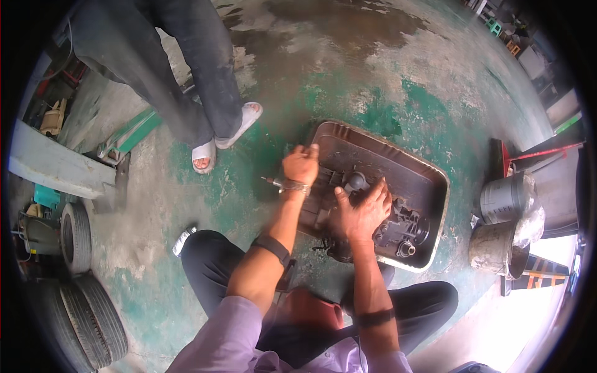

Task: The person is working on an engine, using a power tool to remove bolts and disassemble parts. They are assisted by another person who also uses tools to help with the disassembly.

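A dark, oily metal pan (429,171) lies on the green-painted concrete floor in front of me. Inside it sits a black, greasy mechanical part (404,227) with round ports. My left hand (301,164), a metal bracelet on its wrist, is closed at the pan's left rim near a small metal piece sticking out to the left. My right hand (362,211) lies spread on top of the black part, fingers apart, pressing on it. Whether the left hand holds something is hidden by the fist.
Another person's legs in dark trousers and white sandals (227,133) stand at the upper left. Tyres (87,304) are stacked at the lower left. Grey metal buckets (507,224) stand to the right of the pan. A red stand (535,155) is beyond them.
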`<state>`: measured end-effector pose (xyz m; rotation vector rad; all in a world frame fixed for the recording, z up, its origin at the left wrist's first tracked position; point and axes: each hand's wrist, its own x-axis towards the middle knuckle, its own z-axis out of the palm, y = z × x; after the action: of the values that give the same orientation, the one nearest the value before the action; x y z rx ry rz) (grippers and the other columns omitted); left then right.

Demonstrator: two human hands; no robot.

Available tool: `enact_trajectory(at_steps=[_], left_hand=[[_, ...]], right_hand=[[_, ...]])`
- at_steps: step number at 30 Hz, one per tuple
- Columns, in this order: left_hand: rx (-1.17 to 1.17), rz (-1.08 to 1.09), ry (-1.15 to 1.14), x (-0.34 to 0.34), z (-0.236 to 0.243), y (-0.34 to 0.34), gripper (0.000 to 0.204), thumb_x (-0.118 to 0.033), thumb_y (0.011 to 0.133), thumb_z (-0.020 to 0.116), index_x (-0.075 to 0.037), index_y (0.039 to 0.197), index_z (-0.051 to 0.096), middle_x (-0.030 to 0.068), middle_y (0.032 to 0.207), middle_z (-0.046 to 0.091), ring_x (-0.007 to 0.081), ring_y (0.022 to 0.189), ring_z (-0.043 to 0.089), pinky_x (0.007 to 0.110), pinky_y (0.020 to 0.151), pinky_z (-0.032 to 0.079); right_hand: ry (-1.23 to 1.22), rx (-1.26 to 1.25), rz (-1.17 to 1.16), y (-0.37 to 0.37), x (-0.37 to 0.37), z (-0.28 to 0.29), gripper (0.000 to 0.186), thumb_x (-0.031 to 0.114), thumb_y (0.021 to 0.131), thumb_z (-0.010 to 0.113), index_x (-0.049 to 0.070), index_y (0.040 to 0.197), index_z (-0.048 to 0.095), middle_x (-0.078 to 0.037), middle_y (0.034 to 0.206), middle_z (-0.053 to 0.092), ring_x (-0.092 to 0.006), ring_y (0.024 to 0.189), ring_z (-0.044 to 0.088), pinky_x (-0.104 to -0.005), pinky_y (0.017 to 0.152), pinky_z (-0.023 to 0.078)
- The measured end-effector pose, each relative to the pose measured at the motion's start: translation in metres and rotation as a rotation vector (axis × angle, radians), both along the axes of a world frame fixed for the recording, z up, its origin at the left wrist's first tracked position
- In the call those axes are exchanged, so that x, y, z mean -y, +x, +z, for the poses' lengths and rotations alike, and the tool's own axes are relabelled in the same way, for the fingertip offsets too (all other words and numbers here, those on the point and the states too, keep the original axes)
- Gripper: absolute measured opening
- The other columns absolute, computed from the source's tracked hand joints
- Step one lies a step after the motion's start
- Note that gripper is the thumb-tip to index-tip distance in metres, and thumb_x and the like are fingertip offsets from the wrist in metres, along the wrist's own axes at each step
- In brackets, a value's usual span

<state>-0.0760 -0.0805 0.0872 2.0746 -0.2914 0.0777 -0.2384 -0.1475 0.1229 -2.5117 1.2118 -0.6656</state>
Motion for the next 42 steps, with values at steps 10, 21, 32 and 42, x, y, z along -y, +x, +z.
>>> enact_trajectory(at_steps=[10,21,32,42], left_hand=[[-0.749,0.459,-0.174,-0.105,-0.171,0.057,0.058,-0.058,0.078,0.069,-0.002,0.093,0.066,0.0111,0.094,0.069,0.0273,0.080,0.065,0.041,0.069,0.051],[-0.894,0.364,-0.798,-0.036,-0.168,0.074,0.012,-0.011,0.089,0.059,-0.005,0.099,0.056,0.0060,0.076,0.057,0.0272,0.071,0.062,0.041,0.065,0.053],[-0.895,0.498,-0.916,-0.042,-0.185,0.078,0.014,-0.008,0.089,0.057,-0.001,0.100,0.055,0.0113,0.085,0.060,0.0269,0.071,0.064,0.036,0.056,0.053],[-0.457,0.322,-0.018,-0.053,-0.324,0.121,0.029,-0.032,0.088,0.054,-0.008,0.094,0.069,0.0129,0.096,0.070,0.0320,0.085,0.068,0.045,0.074,0.053]], right_hand=[[-0.010,0.021,0.002,0.009,0.031,-0.003,0.109,0.074,0.070,0.062,-0.008,0.138,0.035,-0.027,0.133,0.046,-0.0438,0.122,0.042,-0.0531,0.102,0.031],[0.020,-0.006,-0.005,0.023,0.108,-0.012,0.095,0.070,0.071,0.063,0.000,0.133,0.047,-0.029,0.122,0.055,-0.0466,0.112,0.051,-0.0508,0.097,0.041],[-0.004,-0.107,0.012,0.091,0.126,-0.012,0.092,0.076,0.075,0.052,0.006,0.135,0.049,-0.023,0.134,0.049,-0.0414,0.126,0.042,-0.0537,0.103,0.032],[0.183,-0.327,0.032,0.153,0.150,-0.004,0.091,0.078,0.075,0.043,0.008,0.132,0.052,-0.025,0.131,0.052,-0.0406,0.126,0.045,-0.0475,0.106,0.034]])
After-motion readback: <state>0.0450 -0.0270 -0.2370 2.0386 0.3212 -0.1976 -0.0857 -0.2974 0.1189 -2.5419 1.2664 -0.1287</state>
